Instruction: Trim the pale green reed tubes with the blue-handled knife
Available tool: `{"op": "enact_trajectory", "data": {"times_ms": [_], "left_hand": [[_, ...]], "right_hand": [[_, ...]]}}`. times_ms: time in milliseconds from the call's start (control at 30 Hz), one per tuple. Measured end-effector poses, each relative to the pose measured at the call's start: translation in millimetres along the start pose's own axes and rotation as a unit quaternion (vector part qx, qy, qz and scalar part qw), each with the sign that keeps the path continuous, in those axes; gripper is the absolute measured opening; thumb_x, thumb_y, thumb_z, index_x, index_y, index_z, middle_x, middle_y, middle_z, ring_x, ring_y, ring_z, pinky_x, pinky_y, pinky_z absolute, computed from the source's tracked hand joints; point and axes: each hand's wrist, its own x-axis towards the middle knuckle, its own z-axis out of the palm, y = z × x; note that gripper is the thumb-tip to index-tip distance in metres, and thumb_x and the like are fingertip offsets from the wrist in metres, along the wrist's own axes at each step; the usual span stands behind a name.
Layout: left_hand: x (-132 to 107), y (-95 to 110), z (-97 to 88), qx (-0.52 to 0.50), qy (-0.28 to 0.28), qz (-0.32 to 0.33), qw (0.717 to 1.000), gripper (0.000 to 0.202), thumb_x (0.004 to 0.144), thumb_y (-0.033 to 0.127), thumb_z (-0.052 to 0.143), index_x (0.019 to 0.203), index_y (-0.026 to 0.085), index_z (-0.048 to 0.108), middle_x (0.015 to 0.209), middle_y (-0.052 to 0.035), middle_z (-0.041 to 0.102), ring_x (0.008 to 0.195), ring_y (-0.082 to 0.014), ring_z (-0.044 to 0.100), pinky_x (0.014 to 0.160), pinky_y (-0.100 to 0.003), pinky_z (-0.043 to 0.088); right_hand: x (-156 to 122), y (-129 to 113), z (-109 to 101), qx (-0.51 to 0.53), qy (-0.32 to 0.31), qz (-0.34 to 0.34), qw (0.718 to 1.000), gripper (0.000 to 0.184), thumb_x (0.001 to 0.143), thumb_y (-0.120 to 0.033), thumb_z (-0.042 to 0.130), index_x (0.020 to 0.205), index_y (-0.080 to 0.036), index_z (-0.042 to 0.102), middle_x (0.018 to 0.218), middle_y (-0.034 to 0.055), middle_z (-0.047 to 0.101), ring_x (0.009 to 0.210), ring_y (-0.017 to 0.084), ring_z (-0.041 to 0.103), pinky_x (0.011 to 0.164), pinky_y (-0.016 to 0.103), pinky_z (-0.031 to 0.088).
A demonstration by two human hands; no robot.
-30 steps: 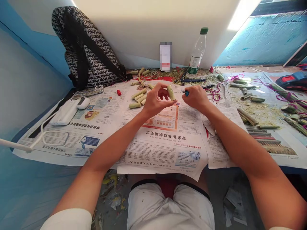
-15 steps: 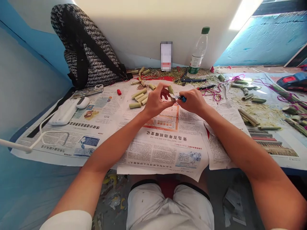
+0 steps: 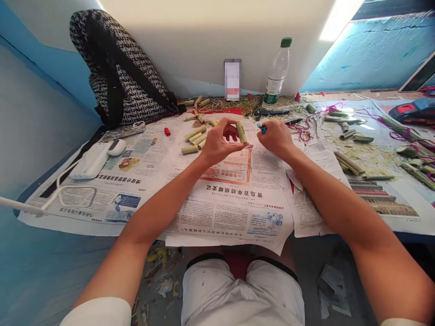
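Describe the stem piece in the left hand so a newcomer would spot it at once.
Over the central newspaper, find the left hand. It holds a short, pale green stem piece, slightly tilted. Similar loose pieces to the left lie on the paper; this one is held up off it.

The left hand [image 3: 217,141] holds one short green stalk [image 3: 241,132], slightly tilted, between its thumb and fingers. The right hand [image 3: 277,139] is closed around a blue tool [image 3: 263,129], which is near the stalk but apart from it. Several cut pieces [image 3: 195,138] lie on the newspaper [image 3: 200,217]. Behind them stand a phone [image 3: 233,80] and a plastic bottle [image 3: 275,79].
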Motion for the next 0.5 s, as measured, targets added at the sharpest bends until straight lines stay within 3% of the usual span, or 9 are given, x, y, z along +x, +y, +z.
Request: {"op": "enact_trajectory", "data": {"times_ms": [167, 300, 500], "left_hand": [[1.0, -0.6, 0.0, -0.001, 0.004, -0.013, 1.000, 0.067, 0.068, 0.049, 0.101, 0.117, 0.021, 0.066, 0.090, -0.0007, 0.079, 0.075, -0.0108, 0.068, 0.066, -0.026, 0.050], [1.5, -4.2, -1.3, 0.022, 0.007, -0.007, 1.000, 0.067, 0.070, 0.045, 0.100, 0.123, 0.021, 0.067, 0.091, -0.0004, 0.079, 0.075, -0.0109, 0.068, 0.068, -0.026, 0.051], [-3.1, 2.7, -0.9, 0.055, -0.017, -0.001, 0.998, 0.066, 0.075, 0.036, 0.097, 0.132, 0.021, 0.067, 0.094, -0.0003, 0.080, 0.077, -0.0112, 0.069, 0.072, -0.026, 0.054]], "right_hand": [[0.8, 6.9, -9.2, 0.009, 0.034, -0.046, 0.998, 0.017, 0.085, -0.027, 0.060, 0.079, -0.020, 0.074, 0.071, 0.0106, 0.067, 0.070, 0.024, 0.053, 0.066, 0.036, 0.028], [-4.9, -3.0, -5.4, 0.004, 0.005, -0.106, 0.994, 0.017, 0.084, -0.029, 0.061, 0.076, -0.020, 0.073, 0.069, 0.0086, 0.066, 0.068, 0.022, 0.052, 0.067, 0.036, 0.026], [-11.6, -12.5, -2.4, -0.014, -0.027, -0.125, 0.992, 0.018, 0.086, -0.031, 0.062, 0.080, -0.020, 0.076, 0.073, 0.0088, 0.069, 0.070, 0.022, 0.056, 0.069, 0.035, 0.027]]}}
